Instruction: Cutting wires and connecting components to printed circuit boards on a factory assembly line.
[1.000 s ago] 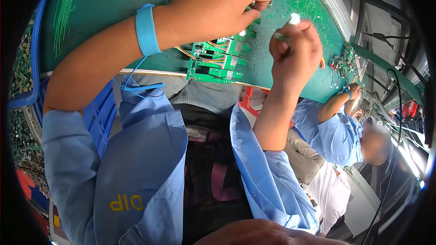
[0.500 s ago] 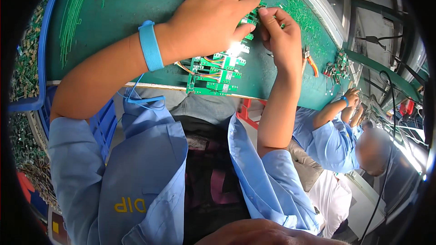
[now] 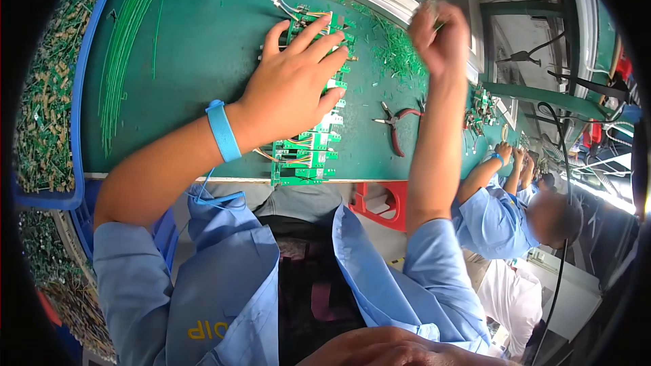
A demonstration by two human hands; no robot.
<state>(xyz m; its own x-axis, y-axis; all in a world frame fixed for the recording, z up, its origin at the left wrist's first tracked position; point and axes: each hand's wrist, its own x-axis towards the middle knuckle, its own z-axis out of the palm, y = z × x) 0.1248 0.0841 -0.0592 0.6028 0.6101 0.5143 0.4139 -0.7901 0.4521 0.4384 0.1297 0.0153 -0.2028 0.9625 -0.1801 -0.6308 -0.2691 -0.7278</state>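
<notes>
A row of green circuit boards [image 3: 308, 175] with white connectors and short coloured leads runs away from the table's front edge. My left hand [image 3: 285, 88], a blue wrist strap at its wrist, lies over the middle of this row. Its fingers are spread and rest on the boards, hiding part of them. Off to the right, my right hand [image 3: 441, 37] is raised near a silver frame, away from the boards. Its fingers are curled together and blurred; a small bit at the fingertips is too unclear to name.
Red-handled pliers [image 3: 395, 123] lie right of the boards, near scattered green clippings [image 3: 397, 51]. Long green wires [image 3: 129, 47] stretch across the table's left side. A blue-rimmed bin [image 3: 76, 115] full of small parts stands at far left. Another person [image 3: 498, 220] works at the right.
My right hand has left the boards and moved right, up to the silver frame. My left hand still lies on the row. The whole view has shifted, showing more of the table's far side.
</notes>
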